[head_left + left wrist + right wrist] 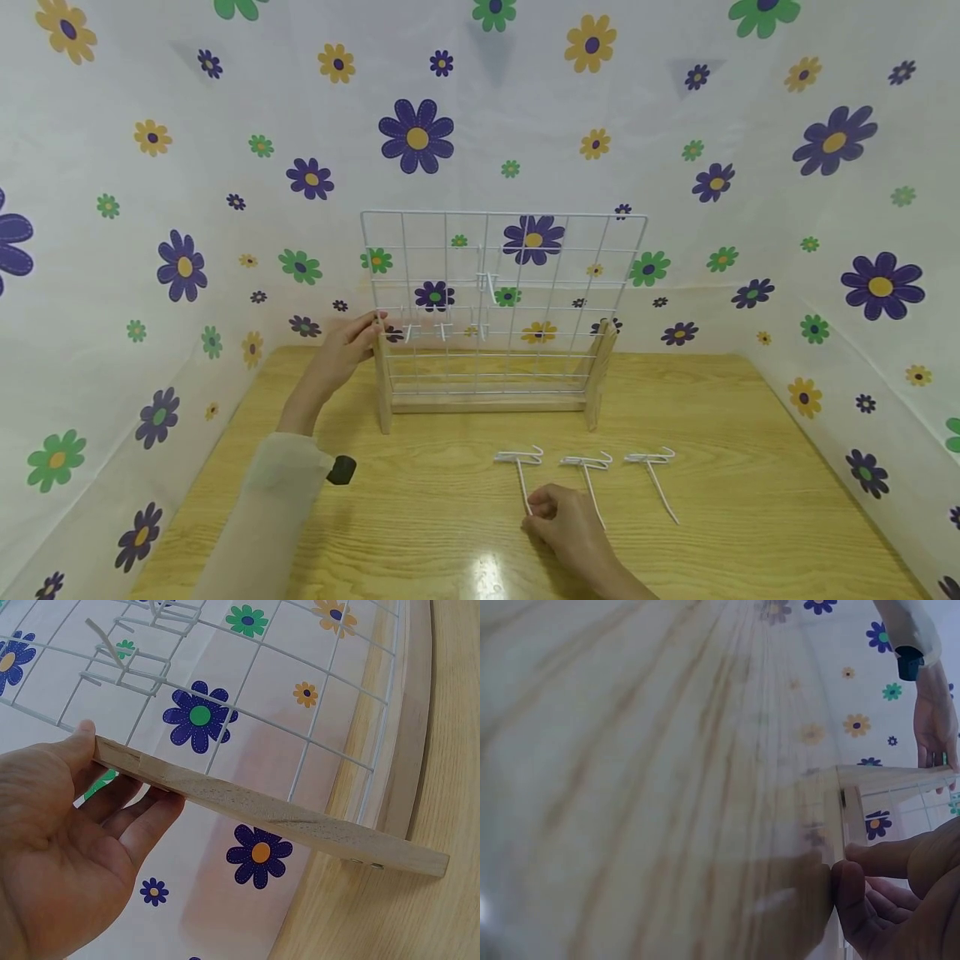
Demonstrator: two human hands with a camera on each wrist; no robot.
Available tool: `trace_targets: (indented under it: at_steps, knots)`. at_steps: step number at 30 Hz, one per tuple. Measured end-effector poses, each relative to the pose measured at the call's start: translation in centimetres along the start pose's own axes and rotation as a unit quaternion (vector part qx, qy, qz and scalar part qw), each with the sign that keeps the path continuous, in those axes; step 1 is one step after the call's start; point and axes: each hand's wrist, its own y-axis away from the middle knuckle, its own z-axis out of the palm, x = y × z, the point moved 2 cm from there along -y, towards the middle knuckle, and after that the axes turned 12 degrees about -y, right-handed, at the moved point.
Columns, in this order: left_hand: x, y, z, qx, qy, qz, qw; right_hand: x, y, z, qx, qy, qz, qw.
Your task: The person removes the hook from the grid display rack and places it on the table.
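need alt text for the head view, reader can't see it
A person's right grip pinches the leftmost of three loose white hooks on a wooden table. The left grip holds the wooden stand of a white wire grid bearing more hooks.

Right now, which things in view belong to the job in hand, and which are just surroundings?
Job, apparently:
wooden stand, held by the left hand
wire grid
hooks on the grid
leftmost loose hook, pinched by the right hand
two other loose hooks

Surroundings:
table
flowered backdrop
dark wrist device
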Motion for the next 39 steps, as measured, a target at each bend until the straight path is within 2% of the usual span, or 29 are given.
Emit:
trace_targets:
  at_steps: [16,23,29,33,39]
  knots:
    - [-0.2,0.1,0.1,-0.002,-0.003,-0.013,0.9999,0.0,0.1,0.1,-0.007,0.012,0.007,0.9999]
    - [-0.2,0.0,0.2,-0.003,-0.003,-0.006,1.0,-0.6,-0.2,-0.4,-0.019,0.006,0.016,0.9997]
    - [-0.1,-0.1,0.1,0.0,-0.003,-0.003,1.0,-3.3,-1.9,-2.1,0.024,0.025,0.002,0.9994]
    - [0.0,-0.1,0.0,0.0,-0.003,0.001,1.0,-5.7,-3.7,-3.3,0.047,0.005,-0.011,0.9988]
    - [0.0,-0.1,0.0,0.001,-0.005,-0.001,1.0,-9.2,-6.2,-4.6,0.078,0.007,-0.074,0.9941]
